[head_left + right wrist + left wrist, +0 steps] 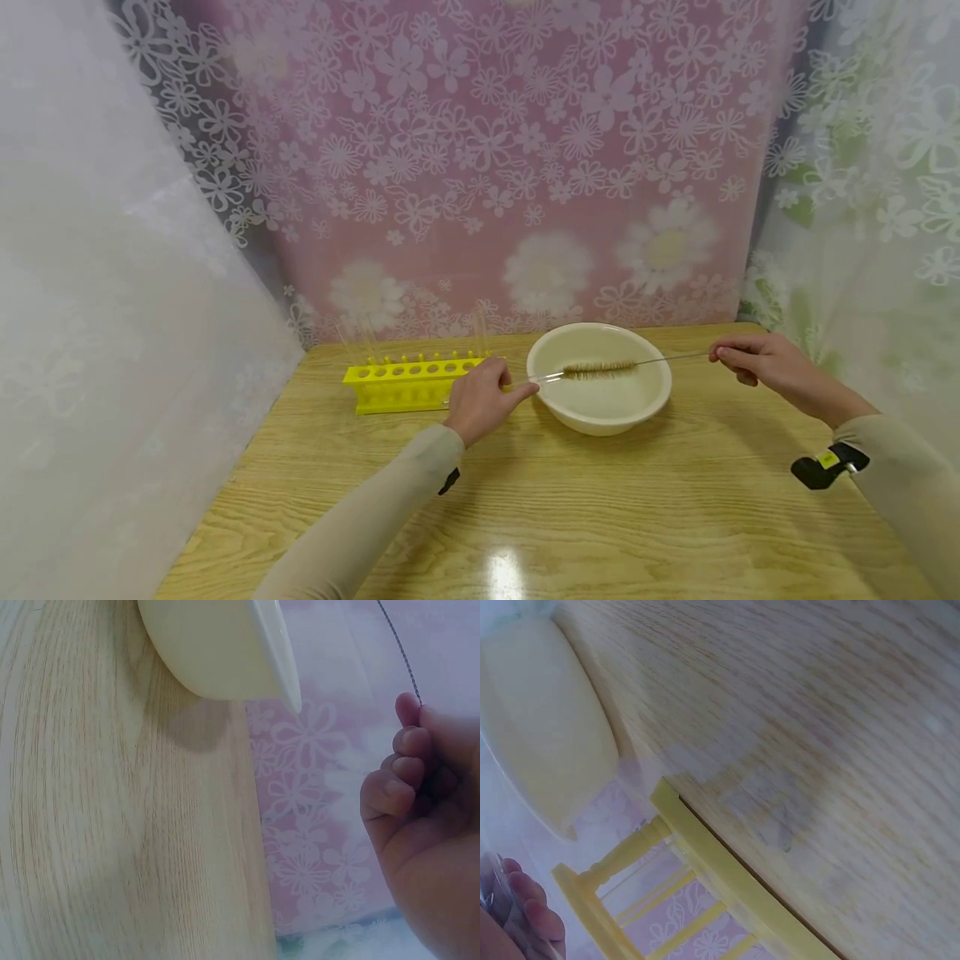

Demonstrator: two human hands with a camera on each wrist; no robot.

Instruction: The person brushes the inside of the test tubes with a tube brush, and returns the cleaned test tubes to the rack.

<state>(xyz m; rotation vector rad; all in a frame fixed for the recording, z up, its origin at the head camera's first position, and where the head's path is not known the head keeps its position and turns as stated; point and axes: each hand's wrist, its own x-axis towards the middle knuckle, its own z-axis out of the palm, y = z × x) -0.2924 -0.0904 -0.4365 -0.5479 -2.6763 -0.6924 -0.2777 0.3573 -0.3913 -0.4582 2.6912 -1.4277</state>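
Observation:
My left hand (483, 400) grips a clear glass test tube (551, 377) that lies nearly level, its mouth pointing right over the basin's left rim. In the left wrist view, the fingers (540, 907) curl round the glass. My right hand (768, 367) pinches the thin twisted-wire handle (405, 660) of a test tube brush (600, 370) between thumb and forefinger. The brush's tan bristles hang over the cream basin (656, 400), with the tip right at the tube's mouth. Part of the tube is hidden by the left hand.
A yellow test tube rack (401, 371) stands left of the basin, behind the left hand. Several clear tubes (480, 333) stand upright in it. The wooden table (600, 508) meets a floral curtain (487, 167) at the back, with pale curtains at both sides.

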